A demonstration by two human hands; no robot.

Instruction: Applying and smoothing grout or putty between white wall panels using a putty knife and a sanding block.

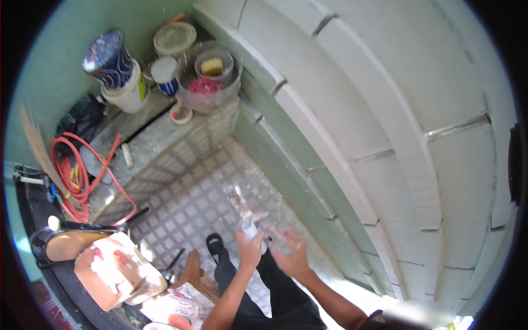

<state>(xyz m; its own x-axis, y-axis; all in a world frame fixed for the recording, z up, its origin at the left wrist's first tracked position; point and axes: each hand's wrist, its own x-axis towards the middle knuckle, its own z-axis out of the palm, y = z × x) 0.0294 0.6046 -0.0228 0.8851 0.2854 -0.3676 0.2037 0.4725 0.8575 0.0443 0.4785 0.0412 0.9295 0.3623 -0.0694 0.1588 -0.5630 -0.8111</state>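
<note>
Above the tiled floor (179,206), just in front of the person's dark-trousered legs (291,302), the left hand (250,250) has its fingers curled round a pale cylinder (249,229). Its long axis slants, the visible end pointing away from the body and slightly left. Beyond that end lies a white-and-brown speckled strip (237,201) on nearly the same line; whether the two join is unclear. Close beside, the right hand (289,250) is motion-blurred, its fingers partly spread; I cannot tell whether they grip anything. A black sandal (214,240) shows left of the cylinder.
</note>
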